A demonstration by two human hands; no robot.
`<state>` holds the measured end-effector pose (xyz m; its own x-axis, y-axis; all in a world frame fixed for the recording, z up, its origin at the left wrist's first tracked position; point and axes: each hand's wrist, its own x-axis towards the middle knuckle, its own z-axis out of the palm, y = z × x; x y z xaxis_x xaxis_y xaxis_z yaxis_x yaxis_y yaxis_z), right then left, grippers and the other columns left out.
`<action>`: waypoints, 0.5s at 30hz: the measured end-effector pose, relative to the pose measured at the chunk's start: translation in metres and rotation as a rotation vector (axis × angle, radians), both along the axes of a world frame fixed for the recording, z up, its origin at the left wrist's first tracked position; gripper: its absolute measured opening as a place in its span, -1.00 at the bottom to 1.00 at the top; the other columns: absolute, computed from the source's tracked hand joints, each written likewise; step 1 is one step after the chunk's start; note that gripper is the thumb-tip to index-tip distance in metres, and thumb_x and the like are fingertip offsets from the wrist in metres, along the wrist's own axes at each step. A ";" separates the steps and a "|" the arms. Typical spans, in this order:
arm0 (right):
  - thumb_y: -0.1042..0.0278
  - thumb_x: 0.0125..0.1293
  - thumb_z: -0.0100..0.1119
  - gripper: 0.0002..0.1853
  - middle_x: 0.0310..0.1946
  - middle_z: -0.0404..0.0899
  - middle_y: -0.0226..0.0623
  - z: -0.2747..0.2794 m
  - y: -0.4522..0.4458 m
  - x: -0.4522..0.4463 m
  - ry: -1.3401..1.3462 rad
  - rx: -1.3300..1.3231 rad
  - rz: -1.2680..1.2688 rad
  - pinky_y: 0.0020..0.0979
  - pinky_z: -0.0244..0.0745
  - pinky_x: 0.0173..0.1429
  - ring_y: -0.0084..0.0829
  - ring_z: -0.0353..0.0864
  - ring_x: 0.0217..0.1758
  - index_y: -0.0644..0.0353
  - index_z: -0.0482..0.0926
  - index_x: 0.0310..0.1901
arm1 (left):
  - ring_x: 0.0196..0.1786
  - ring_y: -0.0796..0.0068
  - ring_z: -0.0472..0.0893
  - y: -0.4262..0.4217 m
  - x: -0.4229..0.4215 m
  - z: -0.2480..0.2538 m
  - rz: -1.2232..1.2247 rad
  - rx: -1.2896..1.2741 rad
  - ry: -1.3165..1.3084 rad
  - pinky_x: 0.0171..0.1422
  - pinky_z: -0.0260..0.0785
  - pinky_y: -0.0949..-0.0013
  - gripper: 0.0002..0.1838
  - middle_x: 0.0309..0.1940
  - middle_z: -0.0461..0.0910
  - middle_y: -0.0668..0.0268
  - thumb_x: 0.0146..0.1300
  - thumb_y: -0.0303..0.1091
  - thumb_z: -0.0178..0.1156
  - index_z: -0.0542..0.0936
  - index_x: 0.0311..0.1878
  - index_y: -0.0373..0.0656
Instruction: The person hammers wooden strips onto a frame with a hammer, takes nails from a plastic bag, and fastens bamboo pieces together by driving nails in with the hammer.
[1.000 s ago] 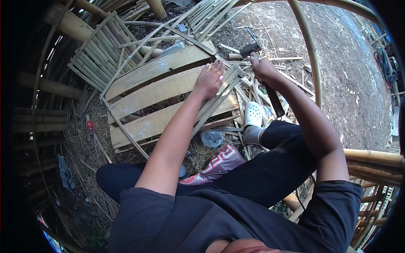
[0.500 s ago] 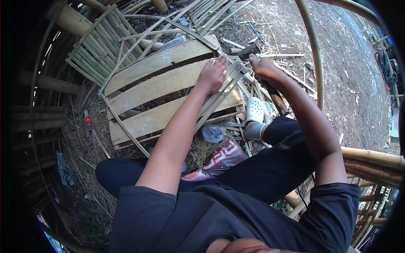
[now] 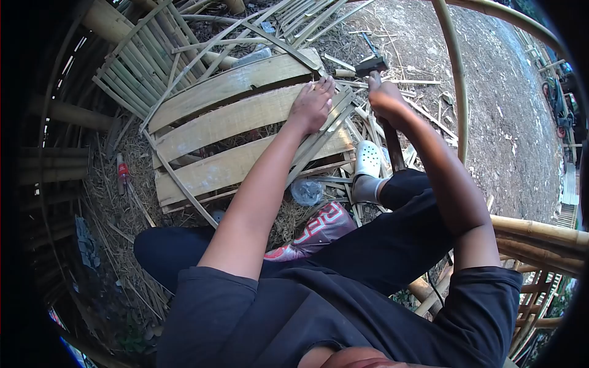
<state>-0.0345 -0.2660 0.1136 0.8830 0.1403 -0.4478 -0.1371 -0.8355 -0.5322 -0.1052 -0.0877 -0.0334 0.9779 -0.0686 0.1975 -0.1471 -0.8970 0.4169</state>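
A hammer [image 3: 393, 147] is gripped in my right hand [image 3: 385, 101], its dark head up beyond the fingers and its handle running down toward my knee. To the left, my left hand [image 3: 311, 109] lies palm down with fingers stretched out over the right end of a slatted wooden panel [image 3: 215, 136]. Under and beside that hand, thin bamboo strips [image 3: 316, 147] run diagonally across the panel's right edge. The hammer head is apart from my left fingertips. Whatever is beneath those fingers is hidden.
A bamboo slat frame [image 3: 144, 67] stands at upper left. A red-labelled bottle [image 3: 123, 173] lies left of the panel. Near my legs are a clear plastic container [image 3: 307, 192] and a printed bag [image 3: 325, 227]. A curved bamboo pole [image 3: 455, 80] rises at right.
The hammer head dipped toward my left hand, then moved back up and right with my right hand. My left hand has barely shifted at the panel's edge.
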 end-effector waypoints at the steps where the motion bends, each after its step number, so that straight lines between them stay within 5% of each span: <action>1: -0.11 0.63 -0.18 -0.32 -0.50 0.63 -0.04 -0.010 0.003 -0.006 0.025 -0.038 0.126 -0.12 0.58 -0.29 -0.17 0.70 -0.43 0.52 0.62 -0.16 | 0.70 0.27 0.02 -0.001 -0.002 0.002 -0.003 0.001 0.015 0.75 -0.22 0.06 -0.40 0.66 0.10 0.24 0.54 -0.24 -0.16 0.22 0.60 -0.16; 4: -0.11 0.61 -0.13 -0.31 -0.43 0.67 0.09 0.001 0.012 -0.022 0.061 -0.087 0.347 -0.09 0.62 -0.19 -0.10 0.76 -0.34 0.56 0.63 -0.21 | 0.70 0.25 0.03 0.002 -0.003 0.010 -0.005 -0.023 0.048 0.75 -0.20 0.06 -0.40 0.65 0.11 0.21 0.53 -0.27 -0.13 0.23 0.59 -0.18; 5: -0.14 0.60 -0.05 -0.29 -0.66 0.53 -0.19 -0.002 0.006 -0.014 -0.071 -0.022 0.344 -0.22 0.41 -0.54 -0.33 0.53 -0.68 0.46 0.47 -0.50 | 0.70 0.25 0.03 -0.001 -0.008 0.008 -0.003 -0.063 0.028 0.75 -0.20 0.06 -0.39 0.65 0.12 0.21 0.52 -0.27 -0.13 0.23 0.59 -0.18; 10: -0.16 0.56 0.04 -0.47 -0.61 0.39 -0.45 0.071 -0.018 -0.030 -0.117 0.186 -0.067 -0.37 0.30 -0.57 -0.53 0.36 -0.67 0.22 0.43 -0.35 | 0.70 0.28 0.05 0.002 -0.001 0.002 0.017 -0.085 -0.013 0.76 -0.23 0.10 -0.35 0.64 0.14 0.19 0.48 -0.23 -0.08 0.22 0.60 -0.18; 15: -0.01 0.39 0.34 -0.57 -0.59 0.37 -0.49 0.038 -0.056 -0.021 0.228 0.448 -0.045 -0.46 0.25 -0.59 -0.60 0.35 -0.65 0.20 0.46 -0.31 | 0.70 0.31 0.05 0.004 -0.003 0.006 0.003 -0.069 0.002 0.77 -0.25 0.16 -0.33 0.64 0.14 0.20 0.47 -0.18 -0.05 0.22 0.59 -0.19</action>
<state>-0.0552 -0.3217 0.1514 0.7791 0.3274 -0.5346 -0.3223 -0.5223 -0.7895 -0.1080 -0.0841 -0.0276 0.9785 -0.0521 0.1997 -0.1438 -0.8663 0.4785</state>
